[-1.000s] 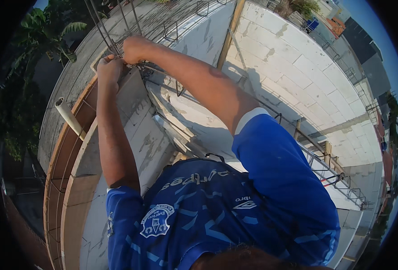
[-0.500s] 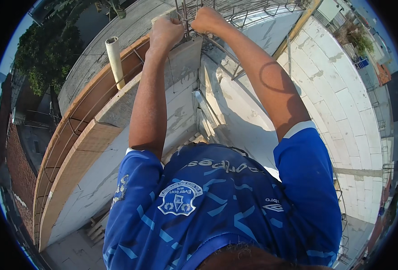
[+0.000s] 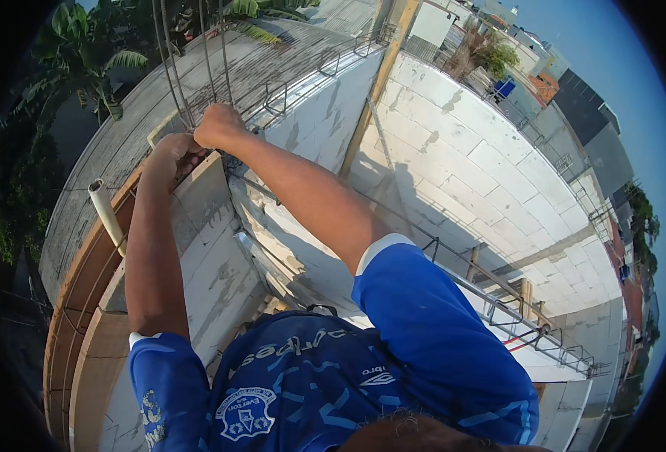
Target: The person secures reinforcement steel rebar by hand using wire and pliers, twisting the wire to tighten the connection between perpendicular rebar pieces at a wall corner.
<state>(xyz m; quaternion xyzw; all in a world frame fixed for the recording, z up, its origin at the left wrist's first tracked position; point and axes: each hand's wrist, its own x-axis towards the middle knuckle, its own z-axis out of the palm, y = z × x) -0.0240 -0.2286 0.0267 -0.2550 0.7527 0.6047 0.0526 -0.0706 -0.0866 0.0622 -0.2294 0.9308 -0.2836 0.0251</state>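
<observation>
My two hands are close together at the foot of several thin upright steel bars [image 3: 226, 53], at the corner where the wall tops meet. My right hand [image 3: 218, 126] is a closed fist against the bars; whatever it grips is hidden inside. Just beside and below it, my left hand [image 3: 173, 154] has its fingers curled in, and I cannot make out what they hold. Under the hands is the end of a grey board [image 3: 203, 184] along the left wall. Both forearms reach forward over the wall corner.
On the left, brown formwork boards [image 3: 68, 297] enclose steel bars, with a pale plastic pipe [image 3: 107, 215] standing up. White block walls [image 3: 453, 143] drop away to the right. A wooden post [image 3: 378, 83] leans there. A rebar cage [image 3: 510, 313] crosses at right. Corrugated roofing [image 3: 84, 196] lies beyond.
My view has swung to the right, so hands, bars and pipe sit further left in the picture. Both hands stay together at the bars, fingers still closed.
</observation>
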